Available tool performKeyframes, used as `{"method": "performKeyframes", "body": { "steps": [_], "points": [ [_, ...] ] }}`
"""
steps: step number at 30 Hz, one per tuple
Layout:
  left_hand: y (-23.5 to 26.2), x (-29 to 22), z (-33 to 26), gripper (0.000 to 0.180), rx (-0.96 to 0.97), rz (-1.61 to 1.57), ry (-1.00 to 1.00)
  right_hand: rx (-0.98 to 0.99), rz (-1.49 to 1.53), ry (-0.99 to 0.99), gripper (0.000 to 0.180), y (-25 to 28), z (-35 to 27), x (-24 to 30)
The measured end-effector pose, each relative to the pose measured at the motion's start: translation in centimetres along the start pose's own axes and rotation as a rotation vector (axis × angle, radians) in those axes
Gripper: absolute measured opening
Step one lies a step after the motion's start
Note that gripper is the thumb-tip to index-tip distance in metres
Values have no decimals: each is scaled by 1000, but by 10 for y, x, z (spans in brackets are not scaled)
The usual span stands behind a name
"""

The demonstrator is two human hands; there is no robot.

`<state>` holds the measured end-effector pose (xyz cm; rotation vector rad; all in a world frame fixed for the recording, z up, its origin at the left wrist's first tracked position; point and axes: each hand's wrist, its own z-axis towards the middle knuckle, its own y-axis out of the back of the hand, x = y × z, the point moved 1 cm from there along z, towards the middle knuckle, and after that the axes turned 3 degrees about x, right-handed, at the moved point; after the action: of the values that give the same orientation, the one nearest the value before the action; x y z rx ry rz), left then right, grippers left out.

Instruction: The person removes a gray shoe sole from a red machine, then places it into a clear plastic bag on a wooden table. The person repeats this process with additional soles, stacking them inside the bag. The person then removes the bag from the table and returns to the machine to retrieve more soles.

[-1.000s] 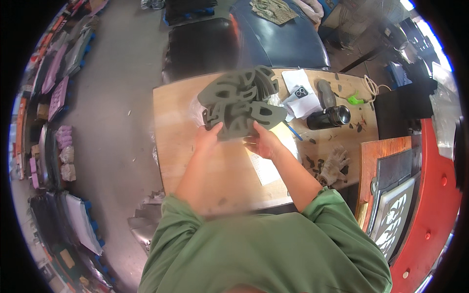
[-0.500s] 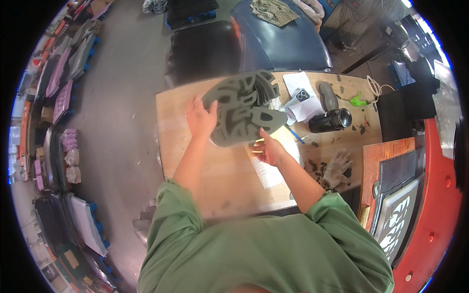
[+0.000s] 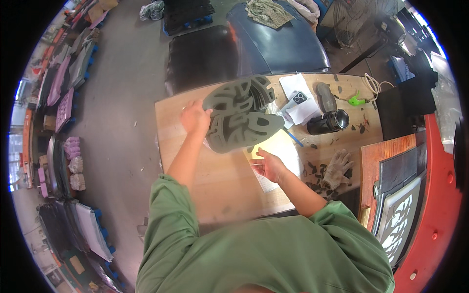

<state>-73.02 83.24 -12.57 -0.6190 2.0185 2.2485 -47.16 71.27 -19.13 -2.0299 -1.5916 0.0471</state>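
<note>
A stack of dark grey-green cut-out sheets (image 3: 246,131), foam-like with rounded openings, is over the wooden table in front of me. My left hand (image 3: 195,118) grips its left edge, the thumb on the near face and the other fingers partly hidden. Just below the stack's lower right edge is my right hand (image 3: 270,166), apart from it, with thumb and fingers spread and nothing in them. Beneath this hand lie a yellow paper (image 3: 272,145) and a white sheet with writing (image 3: 292,163).
On the table (image 3: 215,180) are a black cylindrical bottle (image 3: 326,122), a phone (image 3: 299,97), a blue pen (image 3: 295,139), a pale glove (image 3: 337,169), dark scraps and a green-handled tool (image 3: 357,99). Boards lean beside a red surface (image 3: 442,195) at right. Stacked sheets (image 3: 90,227) line the left.
The right hand has come off the stack and moved slightly down. The left hand has shifted left along with the stack's edge. The stack sits a little lower.
</note>
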Motion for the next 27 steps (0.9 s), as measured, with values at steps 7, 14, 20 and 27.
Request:
{"method": "performKeyframes", "body": {
  "steps": [7, 14, 20, 27],
  "points": [
    [6, 4, 6, 36, 166, -129, 127, 9, 43, -26, 54, 2, 1, -8],
    [6, -1, 6, 41, 115, -6, 75, -23, -239, 287, 44, -13, -5, -3],
    [-6, 22, 32, 46, 249, -253, 64, -240, -1388, 1250, 47, -101, 3, 25],
    [-7, 31, 44, 44, 264, -286, 16, -197, -1622, 1293, 65, -125, 25, 20]
  ]
}}
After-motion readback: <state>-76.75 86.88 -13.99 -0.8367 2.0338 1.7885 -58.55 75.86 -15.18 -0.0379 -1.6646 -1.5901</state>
